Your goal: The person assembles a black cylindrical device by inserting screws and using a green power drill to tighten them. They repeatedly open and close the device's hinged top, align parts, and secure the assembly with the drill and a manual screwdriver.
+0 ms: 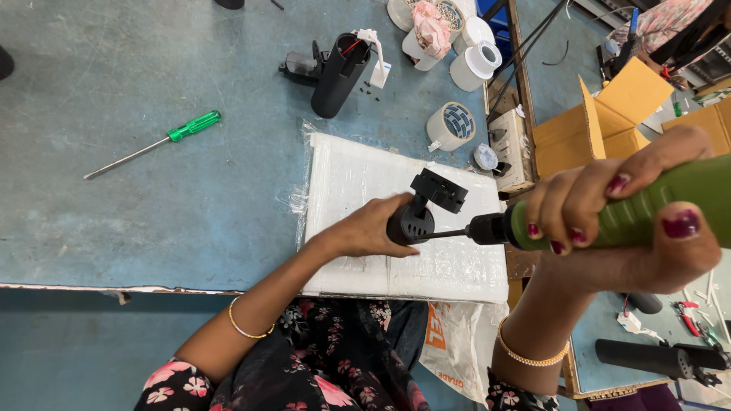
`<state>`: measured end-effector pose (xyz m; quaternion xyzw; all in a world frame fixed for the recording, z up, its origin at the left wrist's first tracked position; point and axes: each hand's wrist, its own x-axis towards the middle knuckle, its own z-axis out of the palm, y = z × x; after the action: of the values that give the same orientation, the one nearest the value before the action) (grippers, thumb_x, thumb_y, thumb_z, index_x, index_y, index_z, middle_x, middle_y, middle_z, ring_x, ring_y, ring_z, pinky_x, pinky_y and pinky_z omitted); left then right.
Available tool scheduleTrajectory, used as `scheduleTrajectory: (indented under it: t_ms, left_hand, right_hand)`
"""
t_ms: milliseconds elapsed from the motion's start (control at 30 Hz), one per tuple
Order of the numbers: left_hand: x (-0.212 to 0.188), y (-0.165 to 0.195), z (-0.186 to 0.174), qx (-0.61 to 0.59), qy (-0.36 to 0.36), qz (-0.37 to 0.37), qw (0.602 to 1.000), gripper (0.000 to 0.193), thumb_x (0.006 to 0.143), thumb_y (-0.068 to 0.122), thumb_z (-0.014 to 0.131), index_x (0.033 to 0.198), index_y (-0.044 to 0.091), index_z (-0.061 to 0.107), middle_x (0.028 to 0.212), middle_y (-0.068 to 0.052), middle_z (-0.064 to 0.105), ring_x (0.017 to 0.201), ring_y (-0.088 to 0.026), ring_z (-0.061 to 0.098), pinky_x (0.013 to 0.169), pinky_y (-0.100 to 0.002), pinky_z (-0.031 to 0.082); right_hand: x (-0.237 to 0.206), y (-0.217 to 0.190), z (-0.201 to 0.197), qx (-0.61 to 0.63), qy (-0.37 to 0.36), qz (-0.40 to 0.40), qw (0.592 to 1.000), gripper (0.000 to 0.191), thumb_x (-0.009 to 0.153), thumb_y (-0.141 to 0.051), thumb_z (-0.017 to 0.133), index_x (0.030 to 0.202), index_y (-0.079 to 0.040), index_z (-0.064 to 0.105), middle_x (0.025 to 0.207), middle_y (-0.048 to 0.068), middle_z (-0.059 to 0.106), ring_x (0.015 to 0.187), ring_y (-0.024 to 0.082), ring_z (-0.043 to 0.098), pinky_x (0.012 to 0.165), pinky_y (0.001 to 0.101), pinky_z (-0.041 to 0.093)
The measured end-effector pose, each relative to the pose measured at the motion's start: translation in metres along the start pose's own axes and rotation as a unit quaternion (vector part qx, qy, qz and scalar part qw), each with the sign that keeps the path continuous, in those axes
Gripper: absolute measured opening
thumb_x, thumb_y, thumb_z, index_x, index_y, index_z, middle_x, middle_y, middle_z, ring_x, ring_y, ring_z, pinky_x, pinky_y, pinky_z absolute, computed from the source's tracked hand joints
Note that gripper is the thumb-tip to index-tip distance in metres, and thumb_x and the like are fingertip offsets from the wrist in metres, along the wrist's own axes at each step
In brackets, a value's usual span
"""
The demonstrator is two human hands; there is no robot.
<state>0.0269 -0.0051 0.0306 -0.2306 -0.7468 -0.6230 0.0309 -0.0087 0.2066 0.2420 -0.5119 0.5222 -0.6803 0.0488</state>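
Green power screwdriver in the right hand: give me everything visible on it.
The green cylindrical power screwdriver lies roughly level, its body gripped by the right hand. It has a black chuck at the front and a thin dark bit whose tip meets the small black round plastic housing held by the left hand over the white foam pad.

Only 1 view exists: a head-worn camera that looks almost straight down from above the person onto the blue bench [152,190] and the white foam pad [358,183] at its near edge. It sits close, so the right hand [617,221] looms large at the right edge and the left hand [369,228] lies mid-frame. The top right corner reaches a neighbouring bench with cardboard boxes [609,114].
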Motion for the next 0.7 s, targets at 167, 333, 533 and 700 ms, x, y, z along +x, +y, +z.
scheduleTrajectory:
  t_ms: [167, 333, 533, 700]
  left_hand:
    - [0.0, 0.004, 0.007, -0.058, -0.009, -0.076, 0.995, 0.053, 0.067, 0.02, 0.082, 0.112, 0.001, 0.062, 0.081, -0.007, 0.071, 0.076, -0.021, 0.07, 0.075, -0.035, 0.056]
    - [0.0, 0.006, 0.007, -0.045, -0.022, -0.092, 0.994, 0.051, 0.066, 0.021, 0.082, 0.109, 0.002, 0.062, 0.079, -0.007, 0.071, 0.074, -0.019, 0.069, 0.073, -0.034, 0.055]
    - [0.002, 0.002, 0.009, -0.043, -0.01, -0.082, 0.996, 0.052, 0.066, 0.02, 0.083, 0.11, 0.002, 0.061, 0.08, -0.007, 0.07, 0.074, -0.019, 0.068, 0.073, -0.034, 0.054]
    - [0.0, 0.001, 0.009, -0.033, -0.008, -0.085, 0.996, 0.05, 0.067, 0.021, 0.083, 0.108, 0.001, 0.062, 0.081, -0.008, 0.071, 0.075, -0.019, 0.068, 0.074, -0.035, 0.055]
  right_hand:
    - [0.013, -0.009, 0.02, 0.032, 0.009, 0.038, 0.999, 0.02, 0.091, -0.018, 0.043, 0.102, -0.002, 0.044, 0.057, 0.006, 0.045, 0.038, 0.017, 0.051, 0.044, 0.0376, 0.05]
    - [0.023, -0.009, 0.03, 0.03, -0.017, 0.045, 0.998, 0.017, 0.092, -0.015, 0.04, 0.102, -0.002, 0.045, 0.055, 0.006, 0.045, 0.041, 0.018, 0.053, 0.046, 0.0403, 0.051]
    - [0.013, -0.007, 0.029, 0.006, 0.042, 0.04, 0.998, 0.015, 0.09, -0.012, 0.041, 0.1, -0.002, 0.045, 0.053, 0.007, 0.043, 0.035, 0.017, 0.047, 0.04, 0.037, 0.046]
    - [0.017, -0.004, 0.038, -0.001, 0.06, 0.022, 0.998, 0.014, 0.091, -0.016, 0.043, 0.096, -0.003, 0.045, 0.051, 0.006, 0.04, 0.031, 0.016, 0.043, 0.036, 0.0353, 0.044]
